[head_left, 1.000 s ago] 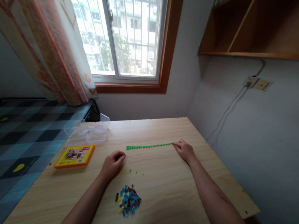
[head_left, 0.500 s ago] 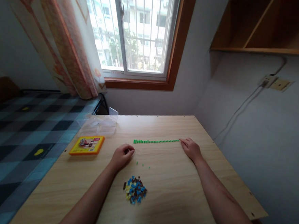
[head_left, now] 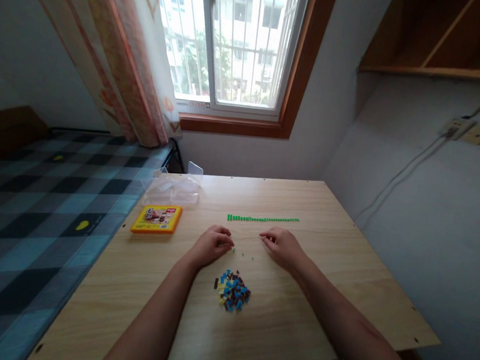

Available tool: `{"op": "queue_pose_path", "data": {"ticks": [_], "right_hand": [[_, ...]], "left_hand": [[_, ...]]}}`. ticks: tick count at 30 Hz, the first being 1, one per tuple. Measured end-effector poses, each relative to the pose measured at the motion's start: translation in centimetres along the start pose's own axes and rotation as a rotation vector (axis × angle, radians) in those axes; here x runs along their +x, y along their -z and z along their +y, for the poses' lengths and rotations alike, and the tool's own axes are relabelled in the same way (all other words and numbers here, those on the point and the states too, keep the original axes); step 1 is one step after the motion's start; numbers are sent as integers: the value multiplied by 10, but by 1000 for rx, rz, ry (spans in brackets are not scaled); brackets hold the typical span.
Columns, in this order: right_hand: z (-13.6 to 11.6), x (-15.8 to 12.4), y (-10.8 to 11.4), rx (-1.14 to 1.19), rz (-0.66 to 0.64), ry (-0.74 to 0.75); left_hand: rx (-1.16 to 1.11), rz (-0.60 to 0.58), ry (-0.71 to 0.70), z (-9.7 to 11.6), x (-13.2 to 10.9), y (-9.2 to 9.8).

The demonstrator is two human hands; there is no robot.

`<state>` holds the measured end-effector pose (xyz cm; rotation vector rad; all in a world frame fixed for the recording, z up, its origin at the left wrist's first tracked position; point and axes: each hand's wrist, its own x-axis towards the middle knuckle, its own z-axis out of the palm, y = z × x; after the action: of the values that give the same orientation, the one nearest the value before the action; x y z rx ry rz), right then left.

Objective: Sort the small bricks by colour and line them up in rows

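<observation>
- Two bare hands work over a pale wooden table (head_left: 317,311), both forearms reaching in from the near edge.
- The left hand (head_left: 214,245) is low over the table, its fingers loosely curled and their tips just beside the leftmost of three small loose green pieces (head_left: 242,254); whether they touch or grip it, I cannot tell.
- The right hand (head_left: 281,247) points inward, thumb and fingers bent close together; whether anything is pinched between them is too small to tell.
- Beyond both hands, a long row of green pieces (head_left: 257,219) runs from left to right across the table, with larger pieces at its left end.
- Nearer the person, below the loose green pieces, lies a pile of blue, brown and yellow pieces (head_left: 234,292).
- To the left, well apart from the hands, lies a yellow and orange box (head_left: 157,220) with a printed top; clear plastic trays (head_left: 173,193) stand behind it.
</observation>
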<state>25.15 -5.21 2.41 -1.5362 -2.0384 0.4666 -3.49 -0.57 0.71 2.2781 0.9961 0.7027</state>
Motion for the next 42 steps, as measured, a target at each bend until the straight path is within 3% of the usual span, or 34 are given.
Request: {"op": "queue_pose_path", "data": {"ticks": [3,8,13,19,29,37,42], "right_hand": [[-7,7,-14,84,-11,-13],[-1,10,-32,186,114,-63],[5,5,-37,221,211,-74],[2,0,-37,317,355,15],[-6,7,-32,282,208,78],[-16,2,-30,144,-148,152],[-23,8,-24,38,-245,212]], "left_hand": [[48,-15,-29,-3,0,-2],[74,-34,-62,-2,2,-3],[95,-64,-78,3,5,-1],[130,-74,-76,0,7,-4],[177,-65,-93,5,6,-2],[314,-36,-137,8,6,-6],[380,-14,-117,9,7,-8]]}}
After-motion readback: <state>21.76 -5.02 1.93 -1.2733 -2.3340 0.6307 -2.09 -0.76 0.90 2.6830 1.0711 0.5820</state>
